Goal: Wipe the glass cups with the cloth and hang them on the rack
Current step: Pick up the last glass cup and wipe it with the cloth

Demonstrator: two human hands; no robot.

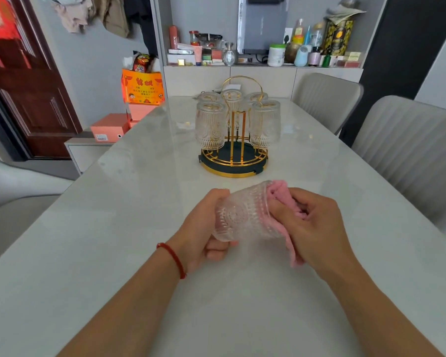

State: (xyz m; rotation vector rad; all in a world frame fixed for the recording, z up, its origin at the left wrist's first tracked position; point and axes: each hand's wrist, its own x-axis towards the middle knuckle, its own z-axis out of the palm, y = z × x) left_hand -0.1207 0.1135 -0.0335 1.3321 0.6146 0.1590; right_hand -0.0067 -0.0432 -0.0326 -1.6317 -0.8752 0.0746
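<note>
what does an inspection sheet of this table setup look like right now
surface: pale glossy table, bare around the hands.
job's things: ribbed glass cup held on its side above the table; pink cloth wrapped at its mouth; gold rack on a dark round base, five cups hanging upside down on it.
clutter: bottles and boxes on the shelf behind; orange boxes at the far left.
grip: left hand holds the cup's base end; right hand holds the cloth against the cup.
cables: nothing seen.
surroundings: grey chairs on the right, dark red door on the left.
</note>
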